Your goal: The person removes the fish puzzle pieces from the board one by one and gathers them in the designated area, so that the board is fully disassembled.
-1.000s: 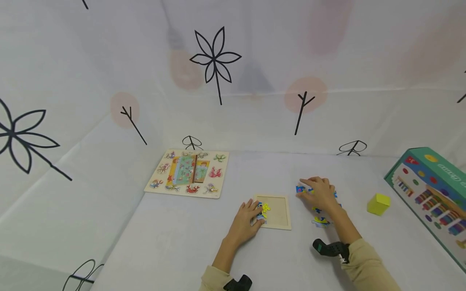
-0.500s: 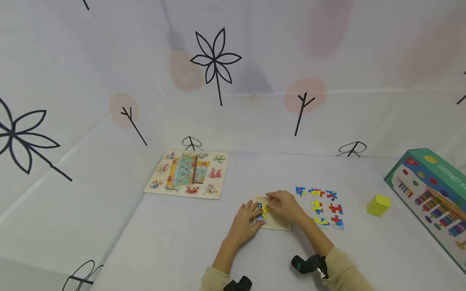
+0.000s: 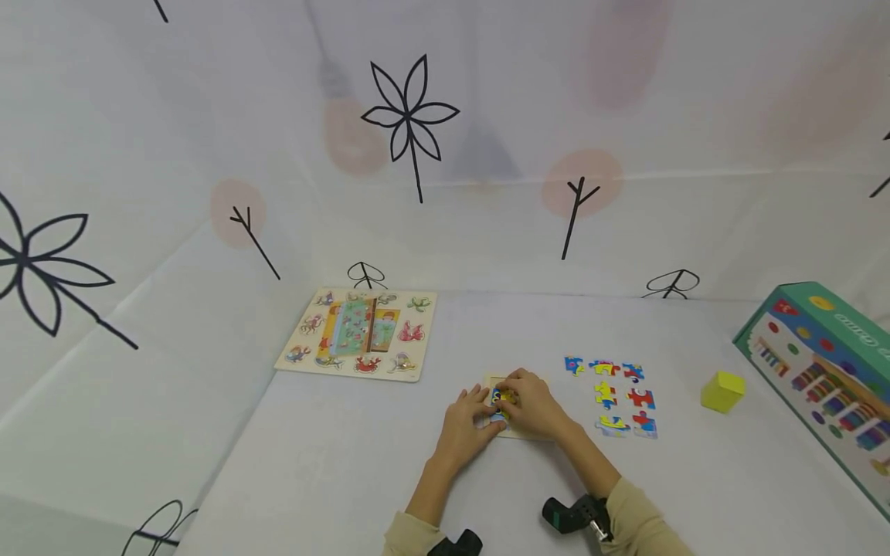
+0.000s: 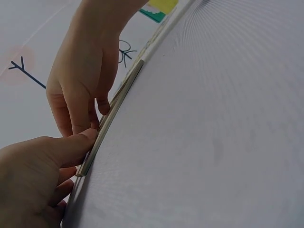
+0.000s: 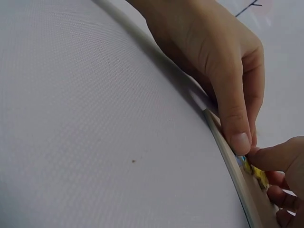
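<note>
A small wooden puzzle tray (image 3: 518, 435) lies on the table, with blue and yellow jigsaw pieces (image 3: 497, 397) in its left part. My left hand (image 3: 462, 428) holds the tray's left side; in the left wrist view its thumb lies on the rim and the fingers curl beyond the edge. My right hand (image 3: 534, 405) is over the tray, its fingertips meeting at a yellow jigsaw piece (image 5: 259, 175) beside the left thumb. Fingers cover much of this piece. Several loose jigsaw pieces (image 3: 605, 395) lie in rows to the right of the tray.
A larger wooden board with sea-animal pictures (image 3: 410, 363) lies at the back left. On the right stand a yellow block (image 3: 723, 391) and a green-and-white toy box (image 3: 820, 371). A white patterned cloth (image 3: 487, 232) hangs behind the table.
My right hand has moved left from the loose pieces to the tray, then slightly further left and down onto the yellow piece. The left hand has stayed at the tray's left side.
</note>
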